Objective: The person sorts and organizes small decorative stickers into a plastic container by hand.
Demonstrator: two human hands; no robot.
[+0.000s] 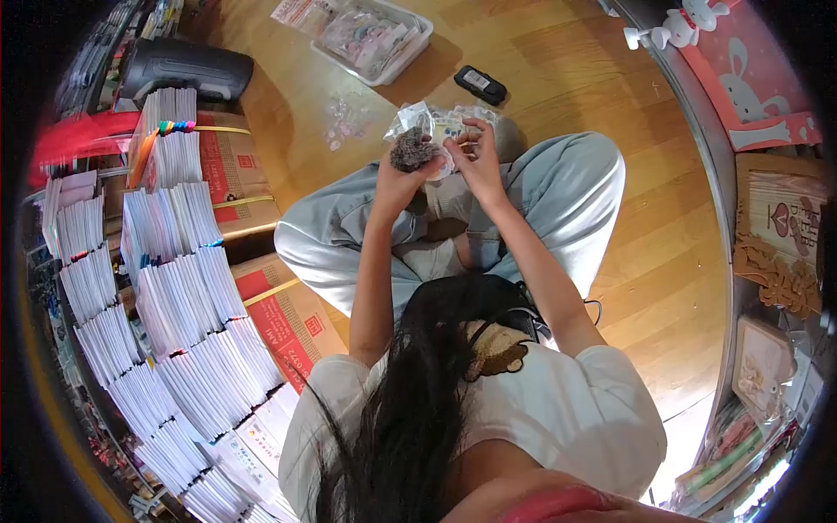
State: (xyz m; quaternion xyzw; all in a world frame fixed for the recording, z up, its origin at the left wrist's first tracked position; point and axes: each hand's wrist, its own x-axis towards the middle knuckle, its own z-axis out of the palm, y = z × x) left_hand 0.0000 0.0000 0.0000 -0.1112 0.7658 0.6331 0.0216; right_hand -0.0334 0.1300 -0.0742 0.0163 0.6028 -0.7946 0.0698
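My left hand is closed around a dark grey fuzzy bundle, its thumb toward the right. My right hand is close beside it, with bent fingers and the thumb at a small whitish, see-through piece between the hands. What the right fingertips grip is too small to make out. Just beyond both hands, clear plastic packets with small printed pieces lie in front of my crossed legs. Loose shiny clear bits are scattered on the floor to the left.
A white plastic bin full of small packets stands ahead. A black device lies on the wooden floor. Stacked white booklets and red-brown cartons line the left. Shelves with a pink rabbit panel border the right.
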